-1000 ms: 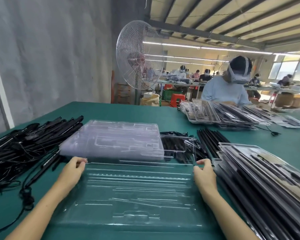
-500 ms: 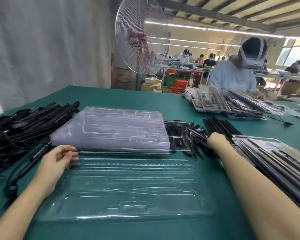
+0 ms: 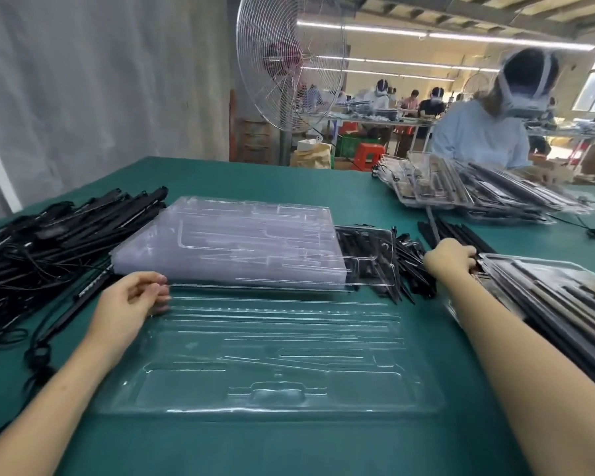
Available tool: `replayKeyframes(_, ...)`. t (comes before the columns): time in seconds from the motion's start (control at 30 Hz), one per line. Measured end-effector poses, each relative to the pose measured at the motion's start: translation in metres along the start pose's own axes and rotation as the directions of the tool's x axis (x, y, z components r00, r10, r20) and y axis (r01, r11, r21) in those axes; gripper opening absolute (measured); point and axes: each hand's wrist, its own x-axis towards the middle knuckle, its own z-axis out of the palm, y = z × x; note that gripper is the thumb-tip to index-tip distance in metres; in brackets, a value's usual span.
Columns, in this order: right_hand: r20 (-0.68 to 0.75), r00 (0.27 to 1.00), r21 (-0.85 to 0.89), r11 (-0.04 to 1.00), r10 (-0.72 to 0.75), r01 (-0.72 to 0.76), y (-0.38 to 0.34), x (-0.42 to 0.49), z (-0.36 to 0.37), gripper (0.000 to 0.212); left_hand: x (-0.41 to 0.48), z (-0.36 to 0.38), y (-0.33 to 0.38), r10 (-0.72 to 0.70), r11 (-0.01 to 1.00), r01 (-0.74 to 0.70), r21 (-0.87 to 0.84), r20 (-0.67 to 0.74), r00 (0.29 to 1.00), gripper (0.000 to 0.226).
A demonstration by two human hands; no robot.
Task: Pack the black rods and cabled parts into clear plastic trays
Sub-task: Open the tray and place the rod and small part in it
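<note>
1. Cabled parts (image 3: 49, 242) lie heaped on the green desk's (image 3: 323, 187) left side.
2. The left grip (image 3: 128, 304) curls at the far-left corner of the empty clear tray (image 3: 272, 355), which lies flat at centre; whether it grasps the rim, I cannot tell.
3. Stacked trays (image 3: 227, 245) sit just behind it.
4. The right grip (image 3: 449, 257) clasps black rods (image 3: 440, 230) beside filled trays (image 3: 547, 290).

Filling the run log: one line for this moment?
left hand: at far-left corner of empty tray | right hand: on black rods, grip unclear | packed: nothing

At clear tray's (image 3: 272, 359) far-left corner, left hand (image 3: 128, 304) fingertips blurred; to its right, right hand (image 3: 447, 258) fingertips hidden among black rods (image 3: 461, 233).
</note>
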Motion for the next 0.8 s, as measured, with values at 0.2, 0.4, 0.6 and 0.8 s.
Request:
replayKeyframes(0.2,-0.177,0.984,0.492,0.868,0.032,0.060,-0.007,-0.016,-0.011,0.036,0.002,0.004,-0.005,0.010,0.995,-0.010,0.101,0.002,1.000,0.018)
replayKeyframes(0.4,0.153,0.973,0.895,0.442,-0.172,-0.063,-0.026,-0.082,-0.009,0.028,-0.005,0.014,0.006,0.075,0.964,-0.084,0.253,0.047,0.996,0.038)
replayKeyframes(0.6,0.491,0.532,0.871,0.370,-0.690,-0.324,-0.040,-0.171,-0.003,0.018,-0.005,0.021,0.006,0.024,0.940,-0.068,0.335,0.133,0.991,0.049)
replayKeyframes(0.8,0.392,0.611,0.914,0.364,-0.688,-0.177,-0.073,-0.228,0.046,0.024,-0.007,0.019,0.011,-0.082,0.959,0.027,0.283,0.188,0.979,0.047)
